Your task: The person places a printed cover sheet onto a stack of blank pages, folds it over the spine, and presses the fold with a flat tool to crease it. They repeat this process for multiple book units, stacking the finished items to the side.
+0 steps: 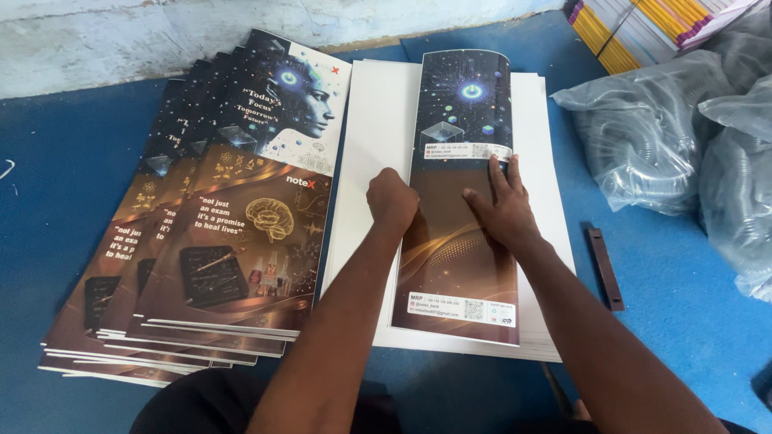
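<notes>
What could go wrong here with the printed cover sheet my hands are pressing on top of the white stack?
The cover sheet bows up at its far end, so it may spring back or crease crooked under the left hand and right hand. The white stack could shift. The fanned covers alongside might slide.

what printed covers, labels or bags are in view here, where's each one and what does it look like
Folded cover sheet: centre, on white sheets, dark blue over brown, under left hand and right hand.
White label strips: across that cover.
Fanned printed covers: left, same colours, brain picture.
Clear plastic bags: right, crumpled.
Stacked books: top right, yellow and purple edges.
</notes>
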